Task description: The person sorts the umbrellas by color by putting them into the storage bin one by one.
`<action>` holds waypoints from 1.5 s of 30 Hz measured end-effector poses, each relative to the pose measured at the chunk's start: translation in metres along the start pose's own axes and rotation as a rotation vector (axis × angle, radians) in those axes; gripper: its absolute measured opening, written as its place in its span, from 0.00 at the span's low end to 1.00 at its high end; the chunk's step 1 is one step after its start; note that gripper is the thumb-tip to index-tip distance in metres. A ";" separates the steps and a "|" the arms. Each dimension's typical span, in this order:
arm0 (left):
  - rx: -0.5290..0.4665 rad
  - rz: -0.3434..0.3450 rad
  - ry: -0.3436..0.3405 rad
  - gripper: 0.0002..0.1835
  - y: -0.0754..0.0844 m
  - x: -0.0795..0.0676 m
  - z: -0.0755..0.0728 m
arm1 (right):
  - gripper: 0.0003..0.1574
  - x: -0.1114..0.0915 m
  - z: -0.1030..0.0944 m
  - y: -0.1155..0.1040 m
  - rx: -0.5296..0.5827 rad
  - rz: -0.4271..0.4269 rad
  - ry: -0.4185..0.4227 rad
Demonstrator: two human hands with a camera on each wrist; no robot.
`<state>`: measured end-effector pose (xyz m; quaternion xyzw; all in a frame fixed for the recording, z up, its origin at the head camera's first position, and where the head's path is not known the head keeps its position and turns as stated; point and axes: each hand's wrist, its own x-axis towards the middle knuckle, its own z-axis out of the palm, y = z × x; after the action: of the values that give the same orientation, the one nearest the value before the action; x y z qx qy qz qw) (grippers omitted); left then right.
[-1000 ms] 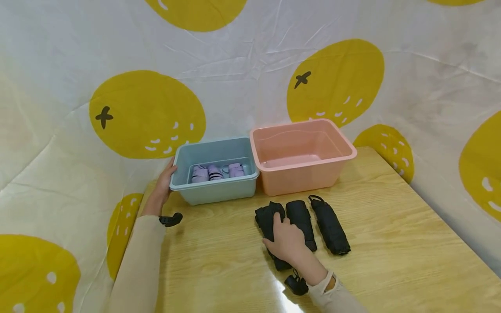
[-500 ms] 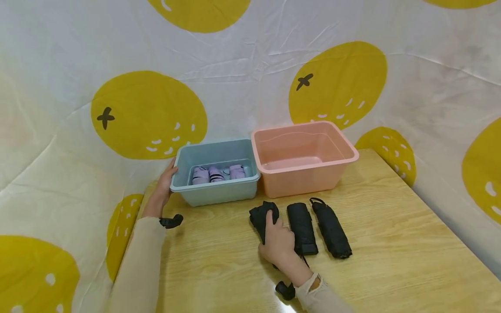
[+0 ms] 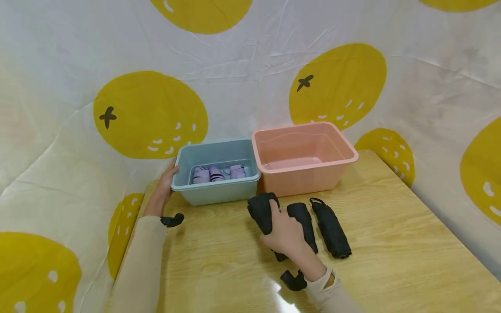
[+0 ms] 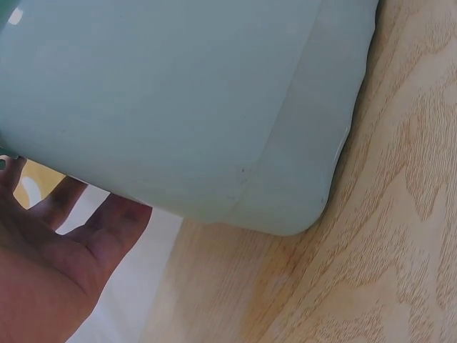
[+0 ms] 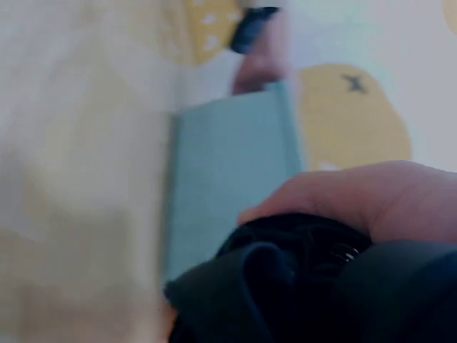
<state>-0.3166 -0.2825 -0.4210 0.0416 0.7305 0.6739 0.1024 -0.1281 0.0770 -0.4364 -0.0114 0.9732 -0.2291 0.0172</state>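
Observation:
My left hand (image 3: pixel 166 180) holds the left end of a light blue plastic bin (image 3: pixel 219 192), a fingertip showing at its rim. In the left wrist view, fingers (image 4: pixel 114 225) go behind the bin's lower edge. Several rolled lilac folding umbrellas (image 3: pixel 201 175) lie inside it. My right hand (image 3: pixel 287 232) grips a black folding umbrella (image 3: pixel 261 211), its far end raised off the table. The right wrist view is blurred, with the dark cloth (image 5: pixel 285 286) under the thumb. Two more black folding umbrellas, a middle one (image 3: pixel 303 221) and a right one (image 3: pixel 330 230), lie beside that hand.
A pink plastic bin (image 3: pixel 301 180) stands against the blue bin's right side, with nothing visible inside it. Both are on the wood-grain table (image 3: pixel 219 261). A white cloth with yellow fruit prints (image 3: pixel 235 56) hangs behind and around the table.
My right hand has closed round the leftmost black umbrella, after lying over it, and its far end has risen and shifted slightly left. The left hand and both bins stay in place.

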 end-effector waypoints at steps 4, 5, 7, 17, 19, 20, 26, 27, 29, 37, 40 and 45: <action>0.006 -0.006 0.012 0.31 0.001 0.001 0.001 | 0.65 -0.001 -0.031 -0.003 -0.013 -0.056 0.041; 0.005 -0.008 0.016 0.31 0.000 0.001 0.001 | 0.66 -0.001 -0.038 -0.004 -0.030 -0.065 0.050; 0.001 -0.011 0.021 0.31 0.000 0.001 0.000 | 0.66 0.000 -0.050 -0.005 -0.048 -0.075 0.057; 0.017 -0.013 0.019 0.31 -0.003 -0.002 -0.001 | 0.63 0.011 -0.099 -0.009 -0.062 -0.119 0.095; 0.015 -0.012 0.021 0.31 -0.003 -0.002 -0.002 | 0.63 0.013 -0.108 -0.012 -0.064 -0.130 0.094; 0.014 -0.011 0.021 0.31 -0.003 -0.002 -0.002 | 0.63 0.014 -0.112 -0.013 -0.062 -0.133 0.094; -0.002 -0.007 0.029 0.31 -0.010 0.004 -0.004 | 0.64 0.021 -0.133 -0.019 -0.049 -0.133 0.127; 0.002 -0.007 0.033 0.31 -0.012 0.006 -0.005 | 0.64 0.022 -0.137 -0.019 -0.049 -0.133 0.136; 0.013 -0.006 0.043 0.30 -0.016 0.010 -0.006 | 0.63 0.028 -0.144 -0.021 -0.055 -0.135 0.151; -0.003 -0.022 0.066 0.31 -0.017 0.013 -0.006 | 0.64 0.066 -0.163 -0.030 -0.004 -0.090 0.159; -0.022 -0.018 0.050 0.31 -0.011 0.008 -0.003 | 0.62 0.083 -0.166 -0.030 0.029 -0.074 0.145; 0.005 -0.020 0.039 0.31 -0.002 0.001 0.001 | 0.61 0.113 -0.167 -0.027 0.071 -0.032 0.123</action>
<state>-0.3174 -0.2812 -0.4228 0.0213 0.7344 0.6717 0.0948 -0.2472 0.1238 -0.2785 -0.0122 0.9633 -0.2642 -0.0459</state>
